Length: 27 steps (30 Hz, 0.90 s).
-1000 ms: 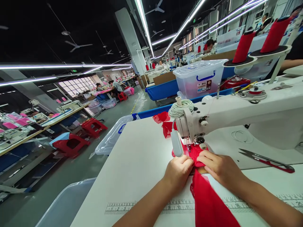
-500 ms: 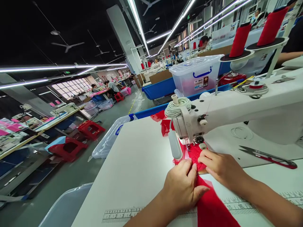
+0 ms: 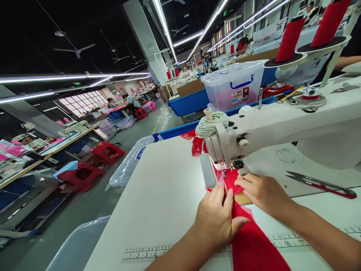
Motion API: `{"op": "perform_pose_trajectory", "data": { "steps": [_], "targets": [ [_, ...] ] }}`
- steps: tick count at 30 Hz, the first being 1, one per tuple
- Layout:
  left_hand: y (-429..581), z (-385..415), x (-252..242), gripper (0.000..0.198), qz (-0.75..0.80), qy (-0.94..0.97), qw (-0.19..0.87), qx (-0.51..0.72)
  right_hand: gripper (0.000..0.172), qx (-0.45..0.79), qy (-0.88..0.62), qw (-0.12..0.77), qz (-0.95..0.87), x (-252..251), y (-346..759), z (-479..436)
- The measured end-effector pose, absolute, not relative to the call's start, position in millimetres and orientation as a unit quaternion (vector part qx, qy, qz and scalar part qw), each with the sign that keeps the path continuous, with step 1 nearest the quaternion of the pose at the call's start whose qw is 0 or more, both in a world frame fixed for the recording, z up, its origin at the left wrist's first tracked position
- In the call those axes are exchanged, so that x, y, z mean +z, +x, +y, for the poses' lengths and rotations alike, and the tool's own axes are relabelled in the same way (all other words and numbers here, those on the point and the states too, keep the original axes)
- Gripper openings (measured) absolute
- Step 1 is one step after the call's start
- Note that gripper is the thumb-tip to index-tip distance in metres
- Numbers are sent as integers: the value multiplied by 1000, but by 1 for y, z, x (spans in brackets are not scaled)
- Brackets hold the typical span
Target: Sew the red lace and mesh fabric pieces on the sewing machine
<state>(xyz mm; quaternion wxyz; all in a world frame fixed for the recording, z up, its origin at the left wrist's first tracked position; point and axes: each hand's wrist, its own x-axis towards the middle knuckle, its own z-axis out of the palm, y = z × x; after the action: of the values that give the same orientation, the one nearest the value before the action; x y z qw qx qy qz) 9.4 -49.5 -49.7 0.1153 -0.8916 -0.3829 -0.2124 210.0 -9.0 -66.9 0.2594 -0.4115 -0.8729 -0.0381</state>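
Observation:
Red fabric (image 3: 254, 244) runs from the near table edge up under the presser foot (image 3: 224, 174) of a white sewing machine (image 3: 282, 124); its part by the needle looks textured. My left hand (image 3: 216, 216) lies flat on the cloth just before the foot, fingers stretched out and thumb apart. On the right, my right hand (image 3: 262, 192) has its fingers bent and pressed together on the fabric's right edge, close to the foot; its fingertips are partly hidden. Beside the needle hangs a grey oblong lamp-like piece (image 3: 208, 171).
Thread snips (image 3: 321, 184) with red handles lie right of my right hand. A printed ruler (image 3: 146, 254) crosses the white table (image 3: 152, 195). Red thread cones (image 3: 290, 39) stand at upper right. Behind the machine is a clear lidded box (image 3: 234, 86). Other people sit farther off.
The view has shifted slightly. Both hands remain at the fabric before the presser foot, the left fingers slightly more spread. A little more of the tan patch by the right hand shows.

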Motion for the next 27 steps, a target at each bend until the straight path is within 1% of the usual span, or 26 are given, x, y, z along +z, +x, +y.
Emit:
{"op": "perform_pose_trajectory", "data": {
  "steps": [5, 9, 11, 14, 15, 18, 21, 27],
  "targets": [
    [9, -48, -56, 85, -400, -882, 157, -192, 25, -48, -421, 270, -864, -66, 209, -6],
    [9, -48, -56, 87, -414, -874, 171, -190, 27, -54, -432, 278, -856, -66, 208, -6],
    [9, -47, -55, 85, -421, -870, 171, -192, 29, -58, -433, 284, -854, -66, 207, -6],
    [10, -45, -55, 83, -428, -867, 166, -193, 35, -78, -425, 310, -847, -64, 206, -8],
    [10, -44, -55, 84, -428, -868, 159, -195, 33, -81, -414, 318, -849, -63, 206, -9],
    [10, -41, -56, 91, -412, -878, 117, -214, 28, -63, -349, 328, -876, -61, 206, -12],
    [10, -42, -54, 91, -394, -888, 78, -222, 33, -39, -307, 333, -891, -62, 206, -14],
    [9, -49, -51, 90, -377, -895, 109, -214, 28, -28, -321, 342, -883, -64, 206, -15]
  ]
}}
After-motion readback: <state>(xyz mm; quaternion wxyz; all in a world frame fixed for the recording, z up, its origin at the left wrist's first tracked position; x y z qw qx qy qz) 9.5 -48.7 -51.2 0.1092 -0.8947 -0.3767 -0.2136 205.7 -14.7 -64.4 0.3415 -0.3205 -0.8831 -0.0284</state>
